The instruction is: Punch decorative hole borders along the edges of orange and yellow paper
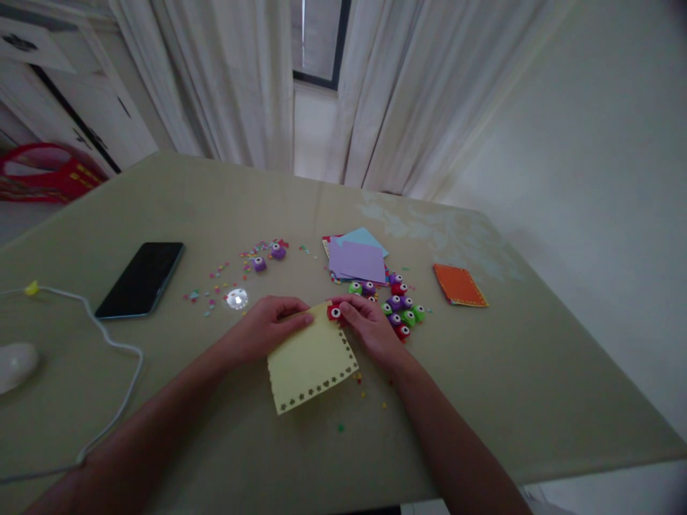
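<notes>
A pale yellow paper square [308, 361] lies on the table in front of me, with small shapes punched along its right and lower edges. My left hand [265, 329] rests on its upper left edge, fingers pressed down on the sheet. My right hand [370, 325] is closed on a small red paper punch [335, 312] seated on the sheet's top corner. Just right of that hand lies a cluster of several small green, purple and red punches [400, 307].
A stack of coloured paper squares [357, 257] sits behind the punches, an orange sheet [460, 285] to the right. Two purple punches [268, 257] and paper confetti [215, 286] lie left of centre. A black phone [140, 279], white cable [115, 347] and white mouse [16, 365] are at left.
</notes>
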Available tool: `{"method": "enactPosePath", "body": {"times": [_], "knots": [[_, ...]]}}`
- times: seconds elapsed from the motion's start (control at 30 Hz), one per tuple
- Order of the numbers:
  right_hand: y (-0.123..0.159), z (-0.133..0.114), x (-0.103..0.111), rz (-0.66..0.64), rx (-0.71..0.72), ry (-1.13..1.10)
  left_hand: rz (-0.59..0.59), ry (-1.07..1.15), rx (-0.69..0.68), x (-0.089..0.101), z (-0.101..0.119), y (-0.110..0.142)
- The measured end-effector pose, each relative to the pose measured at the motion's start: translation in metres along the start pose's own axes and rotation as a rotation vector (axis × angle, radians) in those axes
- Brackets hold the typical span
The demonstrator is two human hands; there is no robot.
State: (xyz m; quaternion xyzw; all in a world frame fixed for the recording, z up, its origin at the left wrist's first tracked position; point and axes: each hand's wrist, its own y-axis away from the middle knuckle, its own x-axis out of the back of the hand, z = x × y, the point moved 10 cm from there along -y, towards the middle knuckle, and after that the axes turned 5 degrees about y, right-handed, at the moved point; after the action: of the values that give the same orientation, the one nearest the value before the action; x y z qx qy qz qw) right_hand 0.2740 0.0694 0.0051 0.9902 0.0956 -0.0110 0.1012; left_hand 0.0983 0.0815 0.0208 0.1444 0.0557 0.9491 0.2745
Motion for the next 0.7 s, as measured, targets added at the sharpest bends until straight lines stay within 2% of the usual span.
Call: {"method": "enactPosePath", "body": {"times": [0.43,0.53,0.7], "knots": [[-0.0011,0.0047,-0.0009,-0.008,-0.034,-0.030,0.006,0.089,0.071,0.0036,-0.0075,-0.0011],[-0.0011,0.0071,-0.0036,-0.033,-0.049,0.023,-0.023,0.031,0.032,0.0025,-0.0087,-0.0039],[0.0007,0.0032,-0.0057,-0.016,0.002,0.206,-0.001,-0.166,-0.108,0.0042,-0.0004,-0.0053]]}}
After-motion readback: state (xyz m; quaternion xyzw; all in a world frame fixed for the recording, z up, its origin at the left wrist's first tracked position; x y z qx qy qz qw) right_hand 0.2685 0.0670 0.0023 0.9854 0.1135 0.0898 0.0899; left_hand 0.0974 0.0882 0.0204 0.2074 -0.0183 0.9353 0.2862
